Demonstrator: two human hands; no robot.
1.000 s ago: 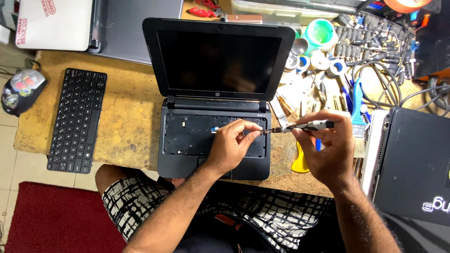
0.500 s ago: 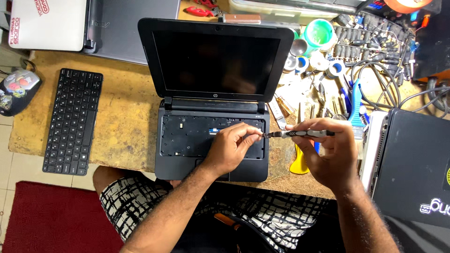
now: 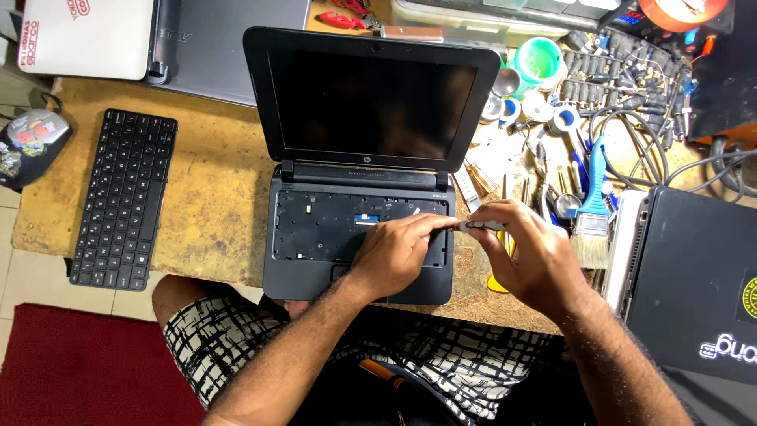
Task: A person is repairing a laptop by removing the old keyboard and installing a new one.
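A black laptop (image 3: 347, 268) stands open on the worn wooden table (image 3: 213, 197), its keyboard taken out so the bare tray shows. My right hand (image 3: 536, 260) grips a screwdriver (image 3: 479, 226) held level, tip pointing left over the tray's right end. My left hand (image 3: 402, 248) pinches the screwdriver's tip with thumb and fingers at the tray's right side. The removed black keyboard (image 3: 122, 197) lies on the table to the left.
Closed laptops lie at the back left (image 3: 87, 35) and at the right edge (image 3: 694, 276). Tools, a paintbrush (image 3: 593, 213), tape rolls, a green cup (image 3: 538, 59) and cables crowd the right side. A mouse (image 3: 31, 134) sits far left. A red mat (image 3: 79, 363) covers the floor.
The screwdriver and both hands have drawn together and shifted slightly left toward the laptop's right edge. The camera view has tilted a little.
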